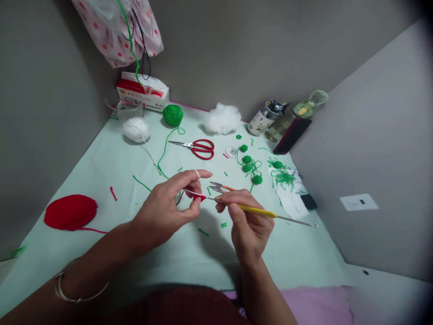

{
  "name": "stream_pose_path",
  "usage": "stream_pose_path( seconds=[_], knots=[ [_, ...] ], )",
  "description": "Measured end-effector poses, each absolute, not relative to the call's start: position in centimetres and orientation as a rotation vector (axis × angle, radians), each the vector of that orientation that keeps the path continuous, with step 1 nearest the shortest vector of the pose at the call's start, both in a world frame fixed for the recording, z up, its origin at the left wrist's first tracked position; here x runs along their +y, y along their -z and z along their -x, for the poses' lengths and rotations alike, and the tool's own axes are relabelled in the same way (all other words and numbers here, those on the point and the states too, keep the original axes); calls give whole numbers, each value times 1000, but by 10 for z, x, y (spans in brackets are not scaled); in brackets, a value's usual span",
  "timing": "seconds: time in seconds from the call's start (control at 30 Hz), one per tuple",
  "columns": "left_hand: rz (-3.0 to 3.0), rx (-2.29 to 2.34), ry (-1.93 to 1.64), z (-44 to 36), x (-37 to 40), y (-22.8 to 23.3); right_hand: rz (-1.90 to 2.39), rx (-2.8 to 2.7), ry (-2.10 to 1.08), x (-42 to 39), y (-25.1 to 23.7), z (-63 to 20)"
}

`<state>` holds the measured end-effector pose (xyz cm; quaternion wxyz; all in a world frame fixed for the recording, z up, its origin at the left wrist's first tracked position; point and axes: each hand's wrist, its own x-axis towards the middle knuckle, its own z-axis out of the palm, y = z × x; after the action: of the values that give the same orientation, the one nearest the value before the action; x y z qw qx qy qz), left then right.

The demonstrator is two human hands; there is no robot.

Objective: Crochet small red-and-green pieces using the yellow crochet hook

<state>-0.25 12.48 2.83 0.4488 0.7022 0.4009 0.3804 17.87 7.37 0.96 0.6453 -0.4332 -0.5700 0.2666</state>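
Note:
Between the thumb and fingers of my left hand (169, 205) is a small red crochet piece (199, 197). White yarn loops over the raised index finger of that hand and runs back to a white yarn ball (135, 129). My right hand (250, 221) grips a crochet hook with a yellow handle (257, 211), held like a pen. Its left tip meets the red piece; the other metal end points right. Just behind my fingertips lie small thread snips (221, 186). A red yarn ball (71, 212) sits to the left, its strand trailing toward my left forearm.
Red-handled scissors (203, 149) and a green yarn ball (172, 115) lie farther back, near white stuffing (222, 118). Small green crocheted balls (247, 167) and yarn scraps are at right. A pen holder (260, 122), bottle (282, 126) and tissue box (152, 97) stand along the back.

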Motion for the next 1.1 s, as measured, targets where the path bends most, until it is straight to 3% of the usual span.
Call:
stream_pose_path(
  seconds=[0.13,0.27,0.6,0.77,0.93,1.1],
  knots=[
    [-1926,937,-947,4,127,-32,945,-1151,-802,75,-8,-181],
    [-1492,938,-844,2,123,-33,873,-1053,-963,78,-5,-175],
    [-850,731,-885,-13,116,-13,1029,-1341,-520,77,-3,-166],
    [-638,663,-830,-18,114,-14,1052,-1601,-62,72,2,-166],
    [-492,672,-807,-13,120,-17,1032,-1368,-434,76,-6,-177],
    [-705,720,-858,-13,120,-18,959,-1227,-722,81,-8,-176]
  ],
)
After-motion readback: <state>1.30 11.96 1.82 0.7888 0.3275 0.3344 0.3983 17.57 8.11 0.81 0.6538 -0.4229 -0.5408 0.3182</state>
